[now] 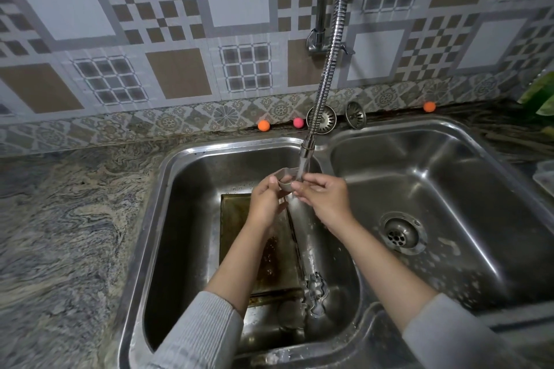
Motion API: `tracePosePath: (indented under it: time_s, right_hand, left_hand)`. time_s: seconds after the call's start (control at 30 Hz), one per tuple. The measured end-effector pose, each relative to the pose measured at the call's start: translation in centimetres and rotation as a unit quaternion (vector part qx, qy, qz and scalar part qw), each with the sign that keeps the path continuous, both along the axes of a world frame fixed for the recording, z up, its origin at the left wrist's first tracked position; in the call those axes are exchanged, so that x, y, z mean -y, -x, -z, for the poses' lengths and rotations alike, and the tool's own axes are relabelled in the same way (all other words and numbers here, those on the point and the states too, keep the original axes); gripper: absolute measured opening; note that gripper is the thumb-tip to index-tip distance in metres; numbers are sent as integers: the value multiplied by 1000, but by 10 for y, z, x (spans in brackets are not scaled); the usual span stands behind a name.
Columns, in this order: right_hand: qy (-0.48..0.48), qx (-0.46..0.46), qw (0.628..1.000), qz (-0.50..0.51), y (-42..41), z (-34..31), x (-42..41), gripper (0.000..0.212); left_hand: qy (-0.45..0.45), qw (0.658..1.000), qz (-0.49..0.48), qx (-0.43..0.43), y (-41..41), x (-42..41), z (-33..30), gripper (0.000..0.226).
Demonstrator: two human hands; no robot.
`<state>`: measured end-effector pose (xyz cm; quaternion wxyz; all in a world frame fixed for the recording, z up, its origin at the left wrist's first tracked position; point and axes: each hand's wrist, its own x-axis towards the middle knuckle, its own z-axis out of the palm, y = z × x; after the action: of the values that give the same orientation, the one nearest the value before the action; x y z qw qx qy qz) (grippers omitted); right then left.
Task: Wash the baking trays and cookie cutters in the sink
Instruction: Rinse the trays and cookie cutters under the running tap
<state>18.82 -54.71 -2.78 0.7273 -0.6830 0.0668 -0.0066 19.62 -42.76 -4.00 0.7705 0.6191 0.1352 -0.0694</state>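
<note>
A small metal cookie cutter (284, 180) is being held under the running water (300, 171), above the left basin (180, 219) of a double steel sink. The left hand (267, 199) is pinching its near side with curled fingers, and the right hand (325, 193) is gripping its right end with fingertips curled in, right where the stream is landing. The water is pouring from a flexible metal hose tap (325, 69) that is coming down from the wall.

Below the hands, a stained baking tray (236, 234) is lying flat on the basin floor, and another cookie cutter (315, 293) (flower-like, as far as the blur allows) is sitting just beside the tray's near right corner. The right basin (449, 189) is showing its drain (400, 234) and flecks of foam. Two sink strainers (355, 115) are leaning against the patterned tiles behind the sink, with small orange and pink balls (263, 125) sitting along the back edge of the stone counter (60, 234). Grey ribbed sleeves (198, 335) are covering both forearms.
</note>
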Motion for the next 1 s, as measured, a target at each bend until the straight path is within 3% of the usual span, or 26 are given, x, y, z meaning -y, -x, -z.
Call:
tracePosePath:
  time_s: [0.2, 0.33, 0.47, 0.67, 0.87, 1.0]
  right_hand:
    - [33, 42, 999, -2, 2, 6, 4, 24]
    - [-12, 0, 1000, -15, 2, 7, 5, 23]
    - [11, -55, 998, -43, -3, 4, 5, 29]
    - [81, -88, 987, -106, -13, -5, 3, 16]
    - [103, -175, 961, -187, -18, -15, 14, 28]
    - [101, -168, 967, -163, -24, -23, 9, 41]
  left_hand:
    - [72, 993, 37, -84, 9, 2, 9, 41]
    - [108, 983, 38, -143, 14, 2, 15, 38]
    - [111, 976, 34, -186, 11, 0, 15, 39]
    - [-1, 982, 35, -184, 9, -5, 10, 33]
    - [-175, 982, -23, -67, 6, -12, 18, 31]
    - [-190, 978, -67, -58, 8, -8, 18, 29]
